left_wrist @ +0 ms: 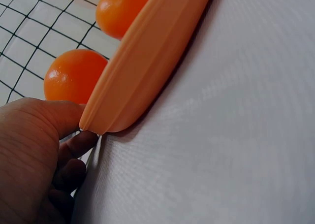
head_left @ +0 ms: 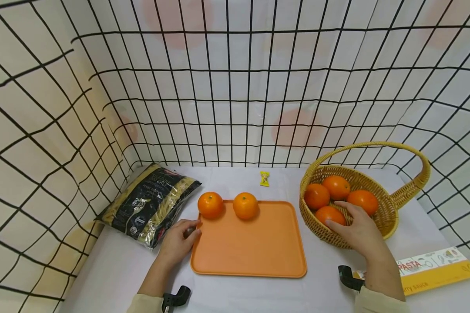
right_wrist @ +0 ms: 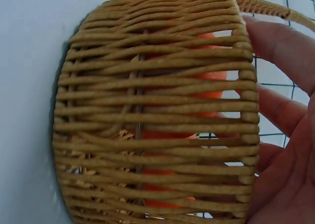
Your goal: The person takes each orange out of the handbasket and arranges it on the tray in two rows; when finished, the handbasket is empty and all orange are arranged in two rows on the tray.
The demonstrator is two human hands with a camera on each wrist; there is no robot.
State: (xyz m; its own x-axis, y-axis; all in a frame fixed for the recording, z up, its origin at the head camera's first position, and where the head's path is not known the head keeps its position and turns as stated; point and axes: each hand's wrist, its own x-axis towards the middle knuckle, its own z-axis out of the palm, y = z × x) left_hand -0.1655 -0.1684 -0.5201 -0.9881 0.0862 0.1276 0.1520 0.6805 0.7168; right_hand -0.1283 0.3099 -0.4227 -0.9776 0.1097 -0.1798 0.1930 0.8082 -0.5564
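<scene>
Orange and glossy, the front orange sits between thumb and fingers, my right hand curled round it inside the wicker basket; how firm the hold is, I cannot tell. Close up from that wrist it's all woven cane, fruit colour flashing through the gaps, my fingers just past the rim. Over on the other side, my left hand has the left edge of the orange tray pinched, one digit along the rim and others tucked below. Back at the basket, three more oranges crowd round the one I've got, and the handle arches up behind them. On the tray, two oranges stand at the far edge, one by the left corner, its neighbour to the right, a gap between them. Beyond and left of my left hand, a shiny bag of pasta slumps on the white worktop. Past the tray, a tiny yellow wrapped sweet. By my right forearm, a yellow-and-white box reading PASTA, partly hidden behind the arm. And round the back and sides, black wire grid.
</scene>
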